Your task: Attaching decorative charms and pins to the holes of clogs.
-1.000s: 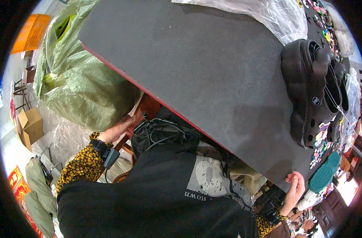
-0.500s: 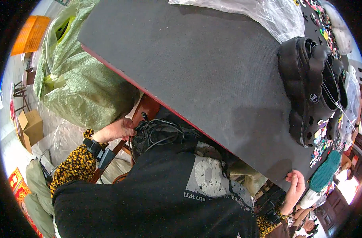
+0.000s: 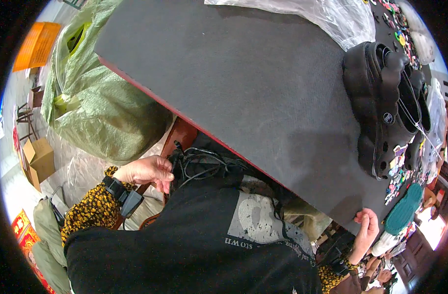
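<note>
While I'm leaning over the table (image 3: 243, 83), my left hand (image 3: 148, 171) is sitting below its red edge, fingers curling loosely at a tangle of black cables (image 3: 199, 164) on my dark top; can't tell if it's actually gripping one. My right hand (image 3: 366, 230) is half-closing round the table's near corner, fingertips touching the edge. The tabletop is showing as flat dark grey felt, matte and slightly fuzzy. Black foam clogs (image 3: 385, 103) with vent holes are lying stacked at the right side, small coloured charms (image 3: 398, 171) scattering beside them. Crinkled clear plastic (image 3: 327, 17) is lying at the far edge. A bulging green woven sack (image 3: 106, 117) is sitting left of the table, blocking the floor there; a cardboard box (image 3: 40, 159) is standing further left.
</note>
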Demonstrator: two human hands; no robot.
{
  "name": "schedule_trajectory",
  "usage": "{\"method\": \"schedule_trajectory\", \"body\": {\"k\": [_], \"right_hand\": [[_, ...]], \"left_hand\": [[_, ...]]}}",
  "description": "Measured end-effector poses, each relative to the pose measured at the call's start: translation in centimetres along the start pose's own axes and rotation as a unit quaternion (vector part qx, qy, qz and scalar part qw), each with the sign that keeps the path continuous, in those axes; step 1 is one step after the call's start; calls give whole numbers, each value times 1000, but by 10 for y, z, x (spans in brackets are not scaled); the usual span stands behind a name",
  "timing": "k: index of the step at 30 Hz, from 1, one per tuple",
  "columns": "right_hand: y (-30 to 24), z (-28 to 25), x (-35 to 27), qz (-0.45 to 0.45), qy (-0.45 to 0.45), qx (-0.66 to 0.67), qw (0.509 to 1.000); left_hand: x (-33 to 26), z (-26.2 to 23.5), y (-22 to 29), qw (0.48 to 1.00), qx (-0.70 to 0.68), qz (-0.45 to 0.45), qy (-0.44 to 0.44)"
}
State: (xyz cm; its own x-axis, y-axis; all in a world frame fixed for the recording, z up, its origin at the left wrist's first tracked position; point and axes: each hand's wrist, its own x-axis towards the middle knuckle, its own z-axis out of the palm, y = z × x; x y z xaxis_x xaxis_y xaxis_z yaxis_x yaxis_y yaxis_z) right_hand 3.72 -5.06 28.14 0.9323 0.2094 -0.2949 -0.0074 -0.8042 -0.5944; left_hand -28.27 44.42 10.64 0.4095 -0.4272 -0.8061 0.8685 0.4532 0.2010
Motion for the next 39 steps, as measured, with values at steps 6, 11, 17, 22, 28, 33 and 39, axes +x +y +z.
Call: {"method": "schedule_trajectory", "body": {"k": [6,11,17,22,28,33,39], "right_hand": [[7,-2,3,1,-5,4,1000],[11,-3,0,3,-2,4,1000],[12,-1,0,-3,-4,3,1000],[4,17,20,0,-37,-10,999],[-7,-10,3,20,28,-10,999],[-18,-14,19,-36,-5,-91,995],[-26,-31,21,-92,43,-113,988]], "left_hand": [[4,-19,-21,999,-26,-2,-40],[-1,-20,-51,988,-120,-75,-57],[20,-44,-141,985,-95,-128,-63],[42,-59,-189,955,-242,-168,34],[120,-91,-168,953,-279,-113,38],[202,-92,-37,989,-83,-120,-15],[258,-34,71,981,132,-116,-78]]}}
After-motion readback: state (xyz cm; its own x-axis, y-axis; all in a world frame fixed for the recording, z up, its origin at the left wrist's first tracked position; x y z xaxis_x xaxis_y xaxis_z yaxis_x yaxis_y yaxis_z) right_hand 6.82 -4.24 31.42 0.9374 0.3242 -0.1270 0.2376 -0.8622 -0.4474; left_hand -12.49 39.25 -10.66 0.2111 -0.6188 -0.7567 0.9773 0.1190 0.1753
